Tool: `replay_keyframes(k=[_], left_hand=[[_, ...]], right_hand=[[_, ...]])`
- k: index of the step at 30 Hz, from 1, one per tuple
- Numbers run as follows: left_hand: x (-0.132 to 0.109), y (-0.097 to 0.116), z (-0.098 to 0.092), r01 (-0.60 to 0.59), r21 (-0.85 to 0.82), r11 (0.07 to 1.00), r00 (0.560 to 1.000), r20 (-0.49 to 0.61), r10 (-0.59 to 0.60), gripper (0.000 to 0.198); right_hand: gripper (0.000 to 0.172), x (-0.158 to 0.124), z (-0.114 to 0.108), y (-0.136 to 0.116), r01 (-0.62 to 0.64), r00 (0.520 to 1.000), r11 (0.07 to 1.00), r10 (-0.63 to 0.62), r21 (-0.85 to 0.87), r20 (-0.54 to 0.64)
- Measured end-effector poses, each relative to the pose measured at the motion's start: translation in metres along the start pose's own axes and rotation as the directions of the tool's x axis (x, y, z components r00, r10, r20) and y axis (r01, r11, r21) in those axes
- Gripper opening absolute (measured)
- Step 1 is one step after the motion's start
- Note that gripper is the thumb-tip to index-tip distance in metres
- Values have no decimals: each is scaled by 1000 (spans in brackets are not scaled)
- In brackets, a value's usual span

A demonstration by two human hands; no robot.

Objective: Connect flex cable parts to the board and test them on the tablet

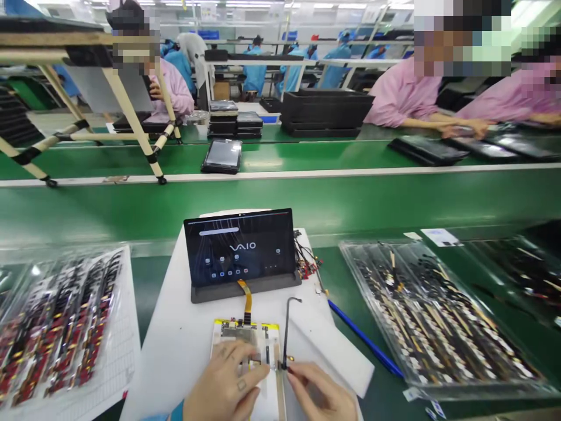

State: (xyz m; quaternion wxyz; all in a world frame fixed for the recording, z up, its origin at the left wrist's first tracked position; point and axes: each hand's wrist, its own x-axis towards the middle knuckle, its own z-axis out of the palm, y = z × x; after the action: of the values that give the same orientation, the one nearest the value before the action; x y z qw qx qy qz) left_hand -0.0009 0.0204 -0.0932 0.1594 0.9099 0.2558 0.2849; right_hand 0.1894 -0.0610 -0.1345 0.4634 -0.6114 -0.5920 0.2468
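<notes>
My left hand [223,381] rests on a circuit board [245,334] with gold-edged margins, its fingers pressed on the board's lower part. My right hand [321,392] pinches a thin black cable [286,330] at the board's right side, and the cable's upper end curves up into the air. An orange flex ribbon [246,297] runs from the board up to a tablet [239,248] showing a VAIO screen, propped in a grey stand [245,289]. The fingers hide part of the board.
The white work mat [175,345] sits on a green bench. Clear trays of small flex parts [61,324] [432,316] lie on both sides, with a blue pen [363,336] on the right. Beyond, a green conveyor carries tablets, and co-workers in pink sleeves handle them.
</notes>
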Motion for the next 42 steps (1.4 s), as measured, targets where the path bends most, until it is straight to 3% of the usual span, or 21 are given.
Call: replay_keyframes(k=[4, 13, 35, 42], left_hand=[[-8, -2, 7, -12, 49, 999, 997, 75, 9, 31], [-18, 6, -5, 38, -14, 999, 997, 64, -37, 29], [-15, 14, -14, 26, -13, 1000, 999, 45, -25, 28], [-11, 16, -17, -38, 144, 989, 994, 103, 23, 37]], right_hand=[[9, 12, 11, -14, -30, 999, 999, 31, 30, -33], [12, 11, 12, -40, 20, 998, 999, -18, 25, -59], [14, 6, 6, -51, 1, 1000, 1000, -2, -23, -19], [14, 8, 7, -52, 62, 998, 998, -63, -25, -30]])
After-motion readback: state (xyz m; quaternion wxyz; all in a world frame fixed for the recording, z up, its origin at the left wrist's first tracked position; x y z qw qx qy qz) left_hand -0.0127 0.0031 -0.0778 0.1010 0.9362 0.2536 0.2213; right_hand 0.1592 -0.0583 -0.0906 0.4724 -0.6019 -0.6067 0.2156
